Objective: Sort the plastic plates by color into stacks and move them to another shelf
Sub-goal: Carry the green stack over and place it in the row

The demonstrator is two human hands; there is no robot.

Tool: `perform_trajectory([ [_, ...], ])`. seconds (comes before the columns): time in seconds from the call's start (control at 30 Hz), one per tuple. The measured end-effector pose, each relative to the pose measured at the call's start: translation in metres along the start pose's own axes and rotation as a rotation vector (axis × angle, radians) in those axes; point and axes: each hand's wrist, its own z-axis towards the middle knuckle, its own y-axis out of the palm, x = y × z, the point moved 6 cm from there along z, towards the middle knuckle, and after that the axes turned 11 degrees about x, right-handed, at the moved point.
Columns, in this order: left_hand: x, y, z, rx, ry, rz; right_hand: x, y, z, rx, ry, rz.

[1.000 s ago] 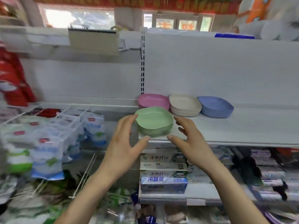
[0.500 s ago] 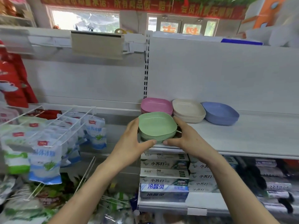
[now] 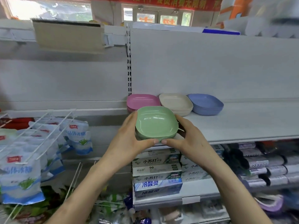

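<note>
plates in pale green (image 3: 156, 122), a short stack of shallow rounded-square dishes nested tight, sit between my two hands at the front left corner of the white shelf (image 3: 242, 123). the top one is glossy, with a dished middle and soft corners, and several rims show below it. my left hand (image 3: 129, 143) grasps the stack's left side and my right hand (image 3: 189, 141) grasps the right side. both thumbs lie along the near rim, tips almost touching. i cannot tell whether the stack rests on the shelf or is just off it.

three other stacks stand in a row at the back of the same shelf. the pink stack (image 3: 142, 101) is just behind the green one and partly hidden by it. the cream stack (image 3: 175, 101) is close against the pink, and the blue stack (image 3: 205, 103) is just beside the cream. a slotted post (image 3: 129, 62) rises at the shelf's left end, by the pink stack. right of the blue stack the white shelf surface runs on to the frame edge, and a tall white back panel (image 3: 210, 67) rises above the stacks. toothpaste boxes (image 3: 157, 172) are piled under the front lip. blue and white bags (image 3: 76, 136) hang on wire hooks to the left.
</note>
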Motion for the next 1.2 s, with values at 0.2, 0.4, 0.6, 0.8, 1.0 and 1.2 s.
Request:
perform_trajectory([
  [0.2,0.047,0.048,0.008,-0.152,0.139,-0.144,0.011,-0.065,-0.049,0.247,0.094,-0.051],
  [0.4,0.09,0.151,-0.018,-0.415,0.227,-0.283,0.024,-0.144,-0.14,0.495,0.233,-0.226],
  [0.6,0.195,0.251,-0.118,-0.743,0.432,-0.546,0.022,-0.221,-0.296,0.793,0.46,-0.412],
  [0.8,0.299,0.323,-0.262,-1.09,0.537,-0.706,-0.013,-0.277,-0.468,1.084,0.679,-0.588],
  [1.0,0.391,0.327,-0.407,-1.326,0.703,-0.813,-0.072,-0.286,-0.62,1.36,0.828,-0.773],
  [1.2,0.451,0.297,-0.536,-1.494,0.904,-0.917,-0.13,-0.257,-0.746,1.57,0.992,-0.827],
])
